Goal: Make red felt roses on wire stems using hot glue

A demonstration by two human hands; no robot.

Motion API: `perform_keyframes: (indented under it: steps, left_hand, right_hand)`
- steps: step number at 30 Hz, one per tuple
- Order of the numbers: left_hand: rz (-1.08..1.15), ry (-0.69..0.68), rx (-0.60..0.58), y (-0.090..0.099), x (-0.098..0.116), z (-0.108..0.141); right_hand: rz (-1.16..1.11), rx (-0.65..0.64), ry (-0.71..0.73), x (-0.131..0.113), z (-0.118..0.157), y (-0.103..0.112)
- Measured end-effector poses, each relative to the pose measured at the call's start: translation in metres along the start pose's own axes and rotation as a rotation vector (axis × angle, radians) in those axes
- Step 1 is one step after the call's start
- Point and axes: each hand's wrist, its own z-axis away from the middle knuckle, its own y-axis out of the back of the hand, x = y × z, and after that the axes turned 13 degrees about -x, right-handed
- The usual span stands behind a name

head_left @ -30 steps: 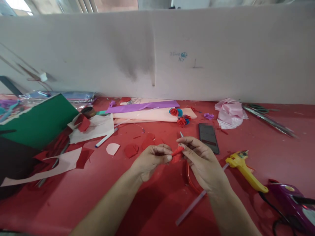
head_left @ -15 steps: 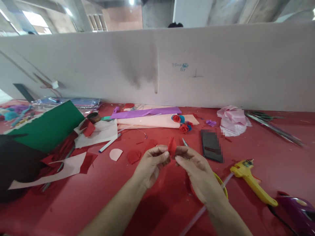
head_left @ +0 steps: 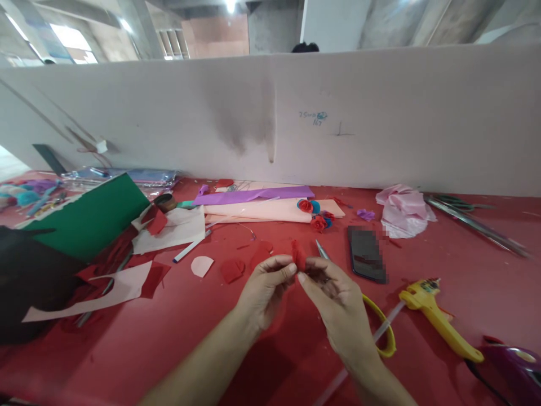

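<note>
left hand (head_left: 267, 290) pinches the lower left edge of a small, crinkled red piece (head_left: 298, 255) between thumb and fingertips, and the right hand (head_left: 336, 304) grips the same piece from the other side, thumb at its bottom edge; it stands upright between the two hands, above the red table (head_left: 190, 344); beyond the left hand lie flat red cutouts (head_left: 232, 271) and, farther left, a pale pink cutout (head_left: 202, 267) with one rounded edge; a pointed metal tip (head_left: 322, 249) shows just past the right hand's fingers, and a yellow loop (head_left: 391, 345) sits beside its wrist, crossed by a clear rod (head_left: 393, 317) that runs up to the back of a yellow glue gun (head_left: 439, 320); the dark phone (head_left: 366, 254) lies near the right hand, on its far side; farther back, red and blue flowers (head_left: 320, 224) rest by the right part of the folded peach paper (head_left: 257, 212), with a purple strip (head_left: 253, 195) behind, and a crumpled pink sheet (head_left: 401, 211) lies well off to the right, near the white panel (head_left: 190, 118)
</note>
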Motion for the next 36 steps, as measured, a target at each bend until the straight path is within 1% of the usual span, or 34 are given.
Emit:
perform_keyframes:
  steps: [5, 11, 15, 17, 20, 23, 26, 32, 36]
  left_hand:
    - [-0.096, -0.057, 0.001, 0.001, 0.0, 0.0]
    - [-0.161, -0.05, -0.008, -0.001, -0.001, 0.002]
    - [-0.219, -0.085, -0.004, -0.003, -0.001, 0.004]
    - [-0.286, -0.138, -0.005, -0.004, -0.001, 0.005]
    - [-0.461, -0.209, 0.01, -0.004, -0.001, 0.006]
    - [-0.662, -0.247, 0.018, -0.003, -0.001, 0.007]
    - [-0.795, -0.294, 0.029, -0.004, -0.002, 0.008]
    - [-0.915, -0.403, 0.053, -0.005, -0.004, 0.009]
    - [-0.928, -0.417, 0.034, -0.004, -0.008, 0.009]
  right_hand:
    - [-0.023, -0.02, -0.002, -0.001, 0.002, -0.002]
    - [-0.004, 0.08, -0.052, 0.002, 0.001, -0.001]
    - [0.006, 0.094, -0.019, 0.004, 0.0, 0.0]
    - [0.026, 0.08, 0.006, 0.005, 0.0, 0.0]
    - [0.09, 0.06, 0.012, 0.007, 0.0, 0.0]
    - [0.144, 0.099, -0.01, 0.009, 0.0, -0.001]
    - [0.17, 0.143, -0.045, 0.01, 0.001, -0.002]
    - [0.116, 0.198, -0.1, 0.012, 0.001, -0.002]
    - [0.08, 0.212, -0.108, 0.015, 0.0, -0.001]
